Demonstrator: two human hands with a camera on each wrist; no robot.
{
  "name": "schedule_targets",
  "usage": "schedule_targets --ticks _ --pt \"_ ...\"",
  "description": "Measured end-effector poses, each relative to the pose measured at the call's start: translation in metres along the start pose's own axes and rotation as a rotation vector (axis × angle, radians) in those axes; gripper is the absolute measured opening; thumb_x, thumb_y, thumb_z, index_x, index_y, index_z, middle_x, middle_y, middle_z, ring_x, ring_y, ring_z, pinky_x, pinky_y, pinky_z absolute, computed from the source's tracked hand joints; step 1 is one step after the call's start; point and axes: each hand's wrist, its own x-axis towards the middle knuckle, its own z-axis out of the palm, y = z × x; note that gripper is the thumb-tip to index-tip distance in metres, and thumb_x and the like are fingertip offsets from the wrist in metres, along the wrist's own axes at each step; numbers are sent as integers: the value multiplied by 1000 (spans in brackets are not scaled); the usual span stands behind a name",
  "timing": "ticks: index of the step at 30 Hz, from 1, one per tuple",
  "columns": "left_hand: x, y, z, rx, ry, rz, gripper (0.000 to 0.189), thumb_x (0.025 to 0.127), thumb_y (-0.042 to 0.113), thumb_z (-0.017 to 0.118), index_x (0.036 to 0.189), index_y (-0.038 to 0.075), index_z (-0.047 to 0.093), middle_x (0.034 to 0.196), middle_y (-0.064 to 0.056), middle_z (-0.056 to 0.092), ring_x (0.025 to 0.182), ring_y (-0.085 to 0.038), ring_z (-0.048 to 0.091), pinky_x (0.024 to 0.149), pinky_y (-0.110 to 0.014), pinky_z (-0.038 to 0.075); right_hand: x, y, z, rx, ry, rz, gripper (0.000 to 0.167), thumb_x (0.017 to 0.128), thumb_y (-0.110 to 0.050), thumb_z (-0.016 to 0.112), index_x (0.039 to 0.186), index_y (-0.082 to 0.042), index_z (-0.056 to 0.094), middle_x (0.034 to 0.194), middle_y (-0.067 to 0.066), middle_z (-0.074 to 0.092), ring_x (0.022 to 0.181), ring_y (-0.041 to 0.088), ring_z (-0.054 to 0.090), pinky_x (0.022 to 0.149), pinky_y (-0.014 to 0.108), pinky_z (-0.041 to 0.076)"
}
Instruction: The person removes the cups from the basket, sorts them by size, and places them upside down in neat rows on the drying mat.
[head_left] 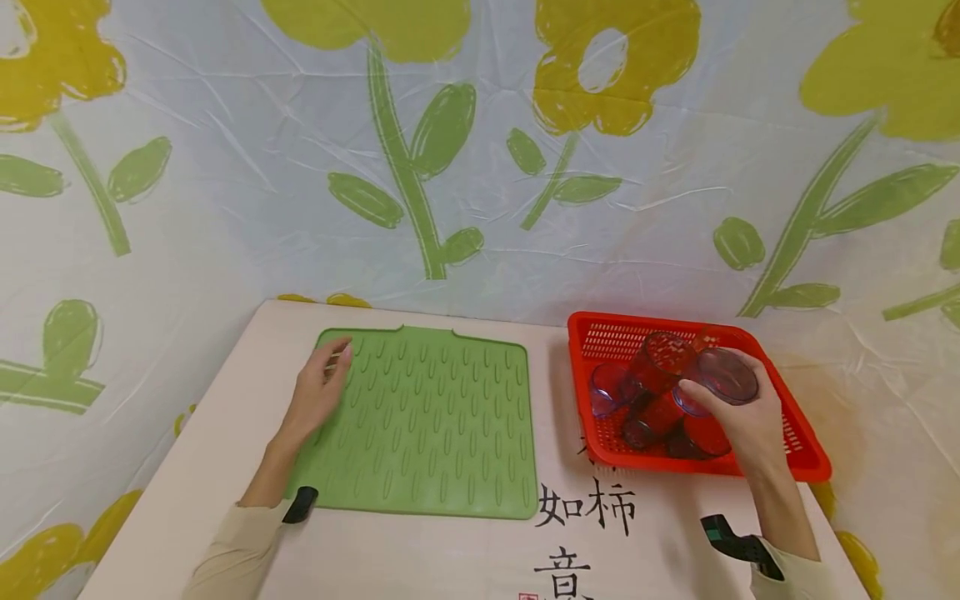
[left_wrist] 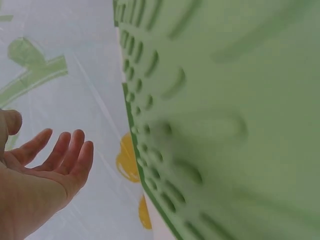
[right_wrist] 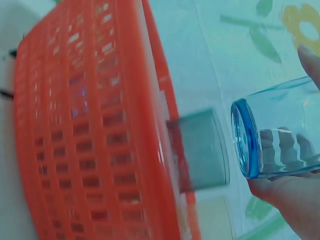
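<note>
My right hand grips a clear, blue-tinted drinking glass above the right part of a red plastic basket. In the right wrist view the glass lies sideways, with fingers visible through its wall. Several other tinted glasses, such as this tall one, lie jumbled inside the basket; one greyish glass sticks up past the rim. My left hand is empty, its fingers loosely bent, over the left edge of a green ridged mat. Whether it touches the mat, I cannot tell.
A pale table carries the mat on the left and the basket at the right edge. Black brush-written characters mark its surface near the basket. Behind hangs a white cloth with yellow flowers and green stems.
</note>
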Motion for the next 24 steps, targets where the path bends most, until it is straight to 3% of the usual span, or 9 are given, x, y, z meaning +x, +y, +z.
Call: schedule_targets --ticks 5,10,18,24 --pt "3 9 13 -39 3 11 47 112 30 46 148 1 51 143 -25 52 127 -40 54 104 -55 44 -3 -6 21 -21 9 5 65 86 5 80 143 -12 54 128 -2 63 114 9 60 87 11 50" --pt "1 23 22 -88 -20 28 42 110 25 51 145 2 55 141 -23 54 127 -39 55 105 -53 45 -7 -11 42 -134 5 0 68 86 -2 82 146 -17 53 132 -3 57 120 14 50 88 11 48" --pt "-1 37 37 -168 -43 15 37 109 26 55 140 7 62 139 -15 59 124 -31 59 104 -46 48 -13 -15 76 -52 -47 -14 69 86 -1 82 147 -17 52 135 3 57 123 19 50 90 15 50" --pt "-3 49 48 -285 -84 -20 35 108 24 58 138 6 63 136 -14 62 118 -29 63 96 -36 54 -16 -16 100 -27 -68 -4 68 87 -4 81 146 -19 51 137 5 55 125 22 47 89 18 53"
